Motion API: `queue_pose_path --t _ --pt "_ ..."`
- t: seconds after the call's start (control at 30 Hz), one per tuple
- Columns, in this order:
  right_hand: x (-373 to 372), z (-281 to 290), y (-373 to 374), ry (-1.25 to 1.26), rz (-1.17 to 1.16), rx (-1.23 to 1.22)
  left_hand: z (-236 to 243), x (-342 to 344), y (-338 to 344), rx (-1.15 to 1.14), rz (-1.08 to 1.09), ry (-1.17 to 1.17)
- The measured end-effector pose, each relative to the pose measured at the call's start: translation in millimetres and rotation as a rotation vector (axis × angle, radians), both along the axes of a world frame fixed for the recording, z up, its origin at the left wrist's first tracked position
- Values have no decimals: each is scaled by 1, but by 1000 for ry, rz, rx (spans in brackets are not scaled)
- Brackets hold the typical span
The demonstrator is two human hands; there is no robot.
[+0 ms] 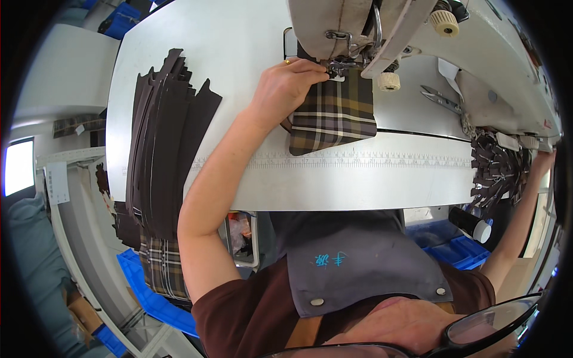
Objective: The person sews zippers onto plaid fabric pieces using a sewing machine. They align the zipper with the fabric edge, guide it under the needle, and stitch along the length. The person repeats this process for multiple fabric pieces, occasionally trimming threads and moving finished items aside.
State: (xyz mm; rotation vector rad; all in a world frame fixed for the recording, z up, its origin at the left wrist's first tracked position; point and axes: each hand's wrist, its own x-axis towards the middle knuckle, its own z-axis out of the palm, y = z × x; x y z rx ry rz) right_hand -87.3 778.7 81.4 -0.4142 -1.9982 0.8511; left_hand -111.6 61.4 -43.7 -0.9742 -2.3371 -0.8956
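Observation:
A sewing machine [477, 42] reaches in from the upper right. Under its presser foot [338, 67] lies a brown, black and white plaid fabric piece [334, 116], with its near edge free on the table. My left hand [287, 86] is closed in a pinch at the fabric's far left, right beside the presser foot, with a ring on one finger. The exact edge between the fingertips is hidden. At the far right rim my right hand [544, 157] reaches to the end of the machine, near its handwheel side. Its fingers are hidden there.
A stack of dark fabric strips [158, 143] covers the table's left side. Thread snips [441, 98] lie right of the needle. Bundled dark pieces [498, 164] hang at the right edge. More plaid fabric [164, 262] rests over a blue bin [155, 304] at lower left. A ruler scale [262, 161] runs across the table.

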Motion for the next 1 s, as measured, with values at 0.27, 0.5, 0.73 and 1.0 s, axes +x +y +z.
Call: queue_pose_path --t 0.27,0.5,0.73,1.0 --pt "-6 -27 2 -3 62 -131 1 0 0 5 -1 -6" --pt "0 -33 6 27 80 -168 0 -2 -1 -11 -3 -7" --pt "0 -43 1 53 90 -202 1 -2 -1 5 -17 -20" --pt "23 -39 -33 279 178 -183 4 -2 -1 -3 -24 -24"
